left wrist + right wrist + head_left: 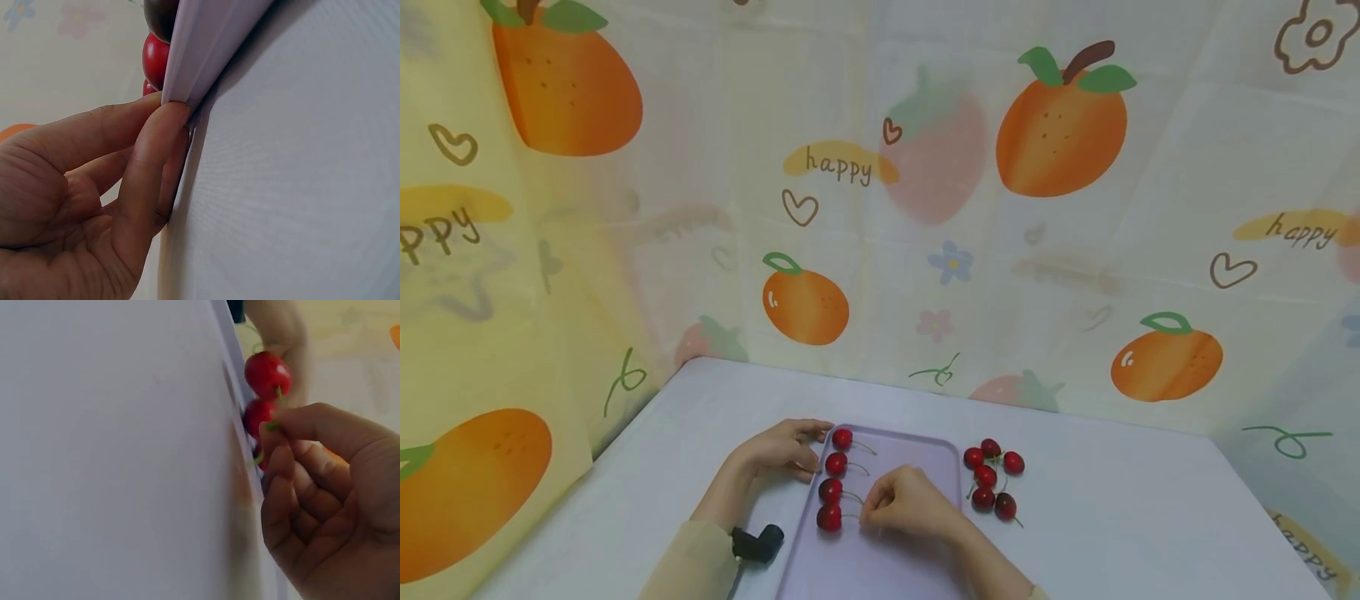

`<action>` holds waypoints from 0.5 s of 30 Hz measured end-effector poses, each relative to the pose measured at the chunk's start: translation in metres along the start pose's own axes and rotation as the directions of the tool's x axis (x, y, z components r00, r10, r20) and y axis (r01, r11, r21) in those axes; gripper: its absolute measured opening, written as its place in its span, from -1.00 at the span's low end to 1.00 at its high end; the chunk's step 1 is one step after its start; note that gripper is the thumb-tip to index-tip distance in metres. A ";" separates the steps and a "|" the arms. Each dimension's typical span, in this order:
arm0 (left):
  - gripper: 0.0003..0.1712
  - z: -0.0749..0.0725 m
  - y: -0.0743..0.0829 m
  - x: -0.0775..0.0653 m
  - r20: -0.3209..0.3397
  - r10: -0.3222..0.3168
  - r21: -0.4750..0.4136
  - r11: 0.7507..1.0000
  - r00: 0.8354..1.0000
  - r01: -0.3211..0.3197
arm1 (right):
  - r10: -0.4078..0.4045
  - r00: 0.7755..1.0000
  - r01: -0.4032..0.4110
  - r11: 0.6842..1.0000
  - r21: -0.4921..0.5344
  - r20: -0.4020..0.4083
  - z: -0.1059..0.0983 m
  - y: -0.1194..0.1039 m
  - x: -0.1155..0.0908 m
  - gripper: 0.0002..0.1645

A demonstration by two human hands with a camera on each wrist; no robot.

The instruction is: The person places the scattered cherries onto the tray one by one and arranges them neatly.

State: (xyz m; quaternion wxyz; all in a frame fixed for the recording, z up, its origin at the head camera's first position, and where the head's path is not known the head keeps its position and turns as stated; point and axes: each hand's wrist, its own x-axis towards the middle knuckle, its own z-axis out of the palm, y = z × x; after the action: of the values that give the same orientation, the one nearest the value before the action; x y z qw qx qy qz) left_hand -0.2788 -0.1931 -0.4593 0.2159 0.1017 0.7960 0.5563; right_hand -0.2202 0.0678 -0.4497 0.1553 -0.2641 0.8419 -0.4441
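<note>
A lilac tray [917, 562] lies on the table, with a column of red cherries along its left side, stems pointing right. My left hand [786, 446] is at the tray's left rim; in the left wrist view its thumb and a finger pinch the rim [187, 62]. Over the tray, my right hand [910, 504] pinches the stem of the nearest cherry [829, 518] between thumb and forefinger. The right wrist view shows that cherry [267, 375] just beyond the fingertips, a green stem end between them. Another dark red cherry [831, 491] sits right behind it.
Several loose cherries [985, 476] lie clustered on the white table [1112, 508] right of the tray. A black strap piece [758, 543] is on the left wrist. Fruit-printed cloth [865, 250] hangs behind and to the left of the table.
</note>
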 end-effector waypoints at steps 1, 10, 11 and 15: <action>-0.21 0.000 0.000 0.000 0.002 0.000 -0.004 1.000 1.000 0.000 | 0.003 1.000 -0.003 1.000 0.005 0.005 0.002 0.000 0.000 -0.96; -0.21 0.002 0.001 -0.001 0.004 -0.003 -0.014 1.000 1.000 0.003 | 0.029 1.000 -0.029 1.000 0.007 0.007 0.012 0.000 0.003 -0.95; -0.21 0.002 0.001 -0.001 0.004 -0.002 -0.015 1.000 1.000 0.002 | 0.030 1.000 -0.030 1.000 0.003 0.003 0.012 0.000 0.003 -0.95; -0.21 0.001 0.000 -0.002 0.001 -0.003 -0.009 1.000 1.000 0.003 | 0.029 1.000 -0.030 0.999 -0.015 -0.010 0.012 0.000 0.005 -0.95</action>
State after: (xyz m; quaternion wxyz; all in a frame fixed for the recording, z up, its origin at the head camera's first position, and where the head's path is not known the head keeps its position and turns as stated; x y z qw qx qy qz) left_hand -0.2768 -0.1934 -0.4587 0.2178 0.0997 0.7934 0.5596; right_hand -0.2176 0.0567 -0.4564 0.1558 -0.2508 0.8498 -0.4366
